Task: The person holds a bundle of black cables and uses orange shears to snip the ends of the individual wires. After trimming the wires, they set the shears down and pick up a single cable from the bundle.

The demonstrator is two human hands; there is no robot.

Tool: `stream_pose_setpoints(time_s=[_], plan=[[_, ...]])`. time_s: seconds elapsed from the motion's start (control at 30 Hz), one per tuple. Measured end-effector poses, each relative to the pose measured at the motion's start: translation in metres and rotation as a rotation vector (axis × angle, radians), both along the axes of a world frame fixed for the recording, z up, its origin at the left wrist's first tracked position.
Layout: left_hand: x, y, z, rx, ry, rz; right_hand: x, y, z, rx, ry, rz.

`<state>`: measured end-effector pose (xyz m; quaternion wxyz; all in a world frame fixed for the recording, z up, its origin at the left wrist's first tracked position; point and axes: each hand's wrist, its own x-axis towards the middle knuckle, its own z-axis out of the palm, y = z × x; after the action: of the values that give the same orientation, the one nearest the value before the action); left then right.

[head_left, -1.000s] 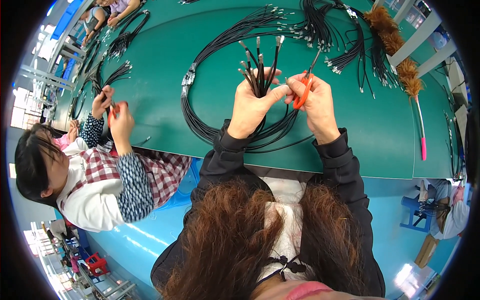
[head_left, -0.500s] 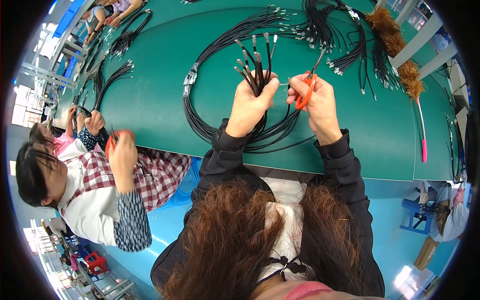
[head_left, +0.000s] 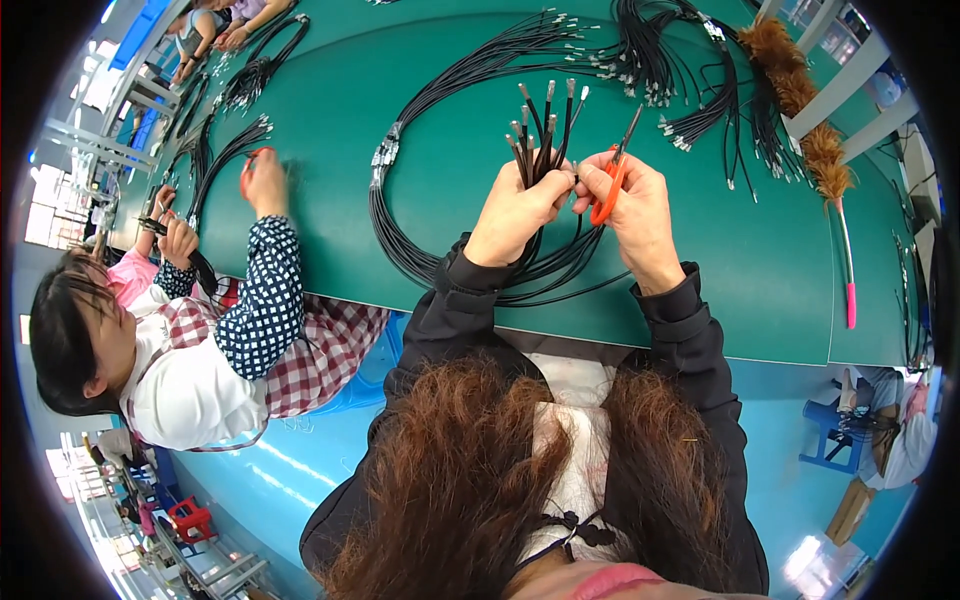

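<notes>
Above the green table [head_left: 320, 215], my left hand [head_left: 512, 218] is closed around a bundle of black cables [head_left: 541, 160], whose metal-tipped ends fan upward out of the fist. These cables curve away in a long loop [head_left: 398, 240] on the tabletop, gathered at the left by a pale tie [head_left: 385, 148]. My right hand [head_left: 638, 215] holds scissors [head_left: 609, 195] with orange handles, blades pointing up and away. Its thumb and forefinger meet my left thumb at a small piece beside the bundle, perhaps one cable end, too small to make out.
More black cable bunches [head_left: 640, 60] lie at the far side. A brown feather duster [head_left: 825, 160] with a pink handle rests at the right near grey metal bars [head_left: 865, 85]. On my left sits a co-worker [head_left: 190, 350] holding orange-handled scissors [head_left: 256, 165] and dark cables.
My left hand has shifted right with the cable bundle, and its thumb now meets my right fingertips. The scissors' blades stand more upright. The co-worker's arm has swung out over the table.
</notes>
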<state>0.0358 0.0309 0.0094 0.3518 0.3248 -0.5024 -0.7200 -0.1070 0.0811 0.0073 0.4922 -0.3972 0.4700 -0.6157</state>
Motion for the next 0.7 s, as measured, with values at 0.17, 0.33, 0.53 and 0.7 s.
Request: stream_pose_setpoints(time_s=[0.17,0.33,0.53,0.7], plan=[[0.01,0.002,-0.003,0.017,0.021,-0.04,0.004,0.004,0.006,0.052,-0.067,0.028],[0.014,0.002,0.003,-0.001,0.019,-0.094,0.006,0.003,0.007,0.066,-0.058,0.016],[0.005,-0.005,-0.005,-0.04,0.072,-0.095,-0.009,-0.007,0.011,0.164,-0.036,0.072],[0.001,-0.003,-0.007,-0.064,0.095,-0.03,-0.015,-0.013,0.009,0.224,-0.057,0.091]])
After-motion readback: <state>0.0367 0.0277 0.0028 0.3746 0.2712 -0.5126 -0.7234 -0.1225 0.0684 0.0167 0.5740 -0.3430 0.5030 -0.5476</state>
